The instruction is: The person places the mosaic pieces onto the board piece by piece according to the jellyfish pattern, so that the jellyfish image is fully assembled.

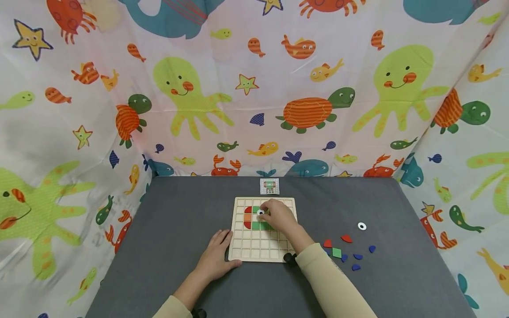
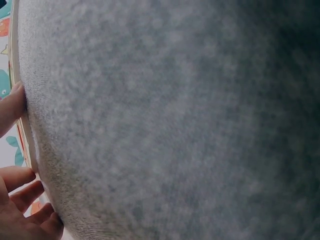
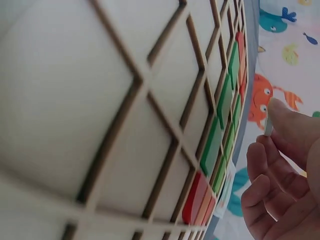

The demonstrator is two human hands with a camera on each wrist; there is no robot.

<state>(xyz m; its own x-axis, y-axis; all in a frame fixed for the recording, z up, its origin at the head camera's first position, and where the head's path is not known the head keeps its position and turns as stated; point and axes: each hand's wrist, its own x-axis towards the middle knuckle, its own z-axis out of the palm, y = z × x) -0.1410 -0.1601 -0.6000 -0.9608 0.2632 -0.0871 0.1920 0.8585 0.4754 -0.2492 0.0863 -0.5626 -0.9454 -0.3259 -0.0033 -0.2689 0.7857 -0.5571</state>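
Note:
A wooden grid board [image 1: 254, 254] lies on the grey table, with red, orange and green tiles set in its upper cells. Over those tiles my right hand [image 1: 281, 217] pinches a small white disc with a black centre [image 1: 260, 212] between thumb and forefinger. From the right wrist the disc [image 3: 268, 126] appears edge-on, above the grid, the other fingers curled below it. My left hand [image 1: 216, 256] rests at the board's left edge, its fingers relaxed. The left wrist view catches only its fingertips [image 2: 34, 189] along that edge.
Behind the board lies a small printed picture card [image 1: 269, 186]. To the right are a white ring-shaped disc [image 1: 362, 226], a red piece [image 1: 346, 239], a green square [image 1: 336, 252] and several blue pieces [image 1: 356, 267]. A patterned cloth [image 1: 254, 110] hangs behind the table.

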